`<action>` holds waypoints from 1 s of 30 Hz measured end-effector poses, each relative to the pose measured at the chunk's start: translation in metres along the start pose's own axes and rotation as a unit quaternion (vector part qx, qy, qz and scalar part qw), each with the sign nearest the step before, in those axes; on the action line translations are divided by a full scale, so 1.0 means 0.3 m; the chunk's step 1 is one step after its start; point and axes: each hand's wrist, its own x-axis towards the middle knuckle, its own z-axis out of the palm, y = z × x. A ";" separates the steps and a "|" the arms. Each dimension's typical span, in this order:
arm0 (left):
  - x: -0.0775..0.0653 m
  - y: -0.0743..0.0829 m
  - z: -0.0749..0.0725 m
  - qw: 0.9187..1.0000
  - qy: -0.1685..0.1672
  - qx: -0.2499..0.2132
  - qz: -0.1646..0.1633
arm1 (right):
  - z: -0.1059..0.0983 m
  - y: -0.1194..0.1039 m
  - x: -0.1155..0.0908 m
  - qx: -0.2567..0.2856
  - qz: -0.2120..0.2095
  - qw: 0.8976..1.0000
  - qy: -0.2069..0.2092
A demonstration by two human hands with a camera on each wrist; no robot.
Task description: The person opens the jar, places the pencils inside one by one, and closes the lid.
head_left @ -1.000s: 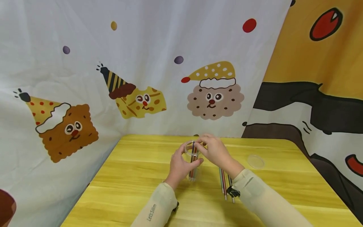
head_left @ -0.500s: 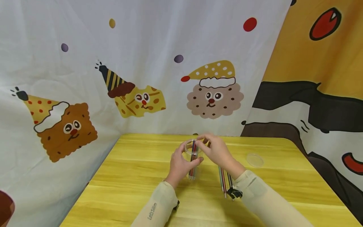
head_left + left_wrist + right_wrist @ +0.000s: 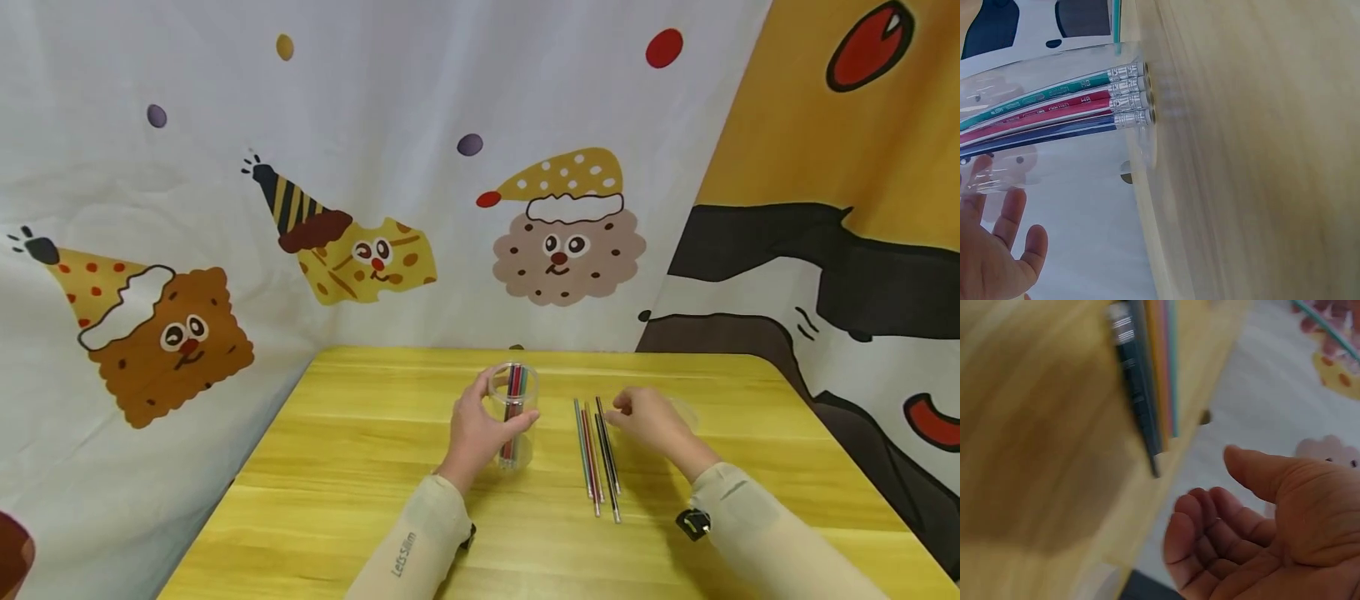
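Tabletop (image 3: pixel 360 483), pencils (image 3: pixel 1072 109) in jar (image 3: pixel 1079 150) (erasers down), left hand (image 3: pixel 477 429) gripping it, right hand (image 3: pixel 652 421) half-open, empty

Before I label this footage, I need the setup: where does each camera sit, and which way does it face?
Head: worn on the head, forward and down at the table, jar and loose pencils; sleeves, left hand and right hand show.
Left wrist: worn there, toward the jar and cloth behind; left hand partly shows.
Right wrist: worn there, toward loose pencils; right hand shows, left hand blurred in a corner.
Head and left wrist share the jar.
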 end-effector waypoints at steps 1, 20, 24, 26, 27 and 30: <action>0.000 0.000 -0.002 1.000 0.001 0.000 -0.001 | 0.004 0.016 0.001 -0.008 0.006 1.000 -0.009; 0.014 -0.003 -0.009 1.000 -0.007 0.010 -0.004 | 0.080 0.141 0.045 -0.005 0.041 0.999 -0.033; 0.005 -0.006 -0.015 1.000 -0.007 0.017 -0.016 | 0.087 0.129 0.064 -0.001 0.048 0.998 -0.046; 0.000 -0.003 -0.015 1.000 -0.009 0.019 -0.021 | 0.087 0.126 0.074 -0.011 0.043 0.998 -0.052; -0.001 -0.002 -0.015 1.000 -0.010 0.018 -0.020 | 0.085 0.126 0.080 -0.013 0.044 0.998 -0.052; 0.001 0.005 -0.012 1.000 -0.010 0.012 -0.010 | 0.078 0.129 0.096 -0.022 0.042 0.998 -0.048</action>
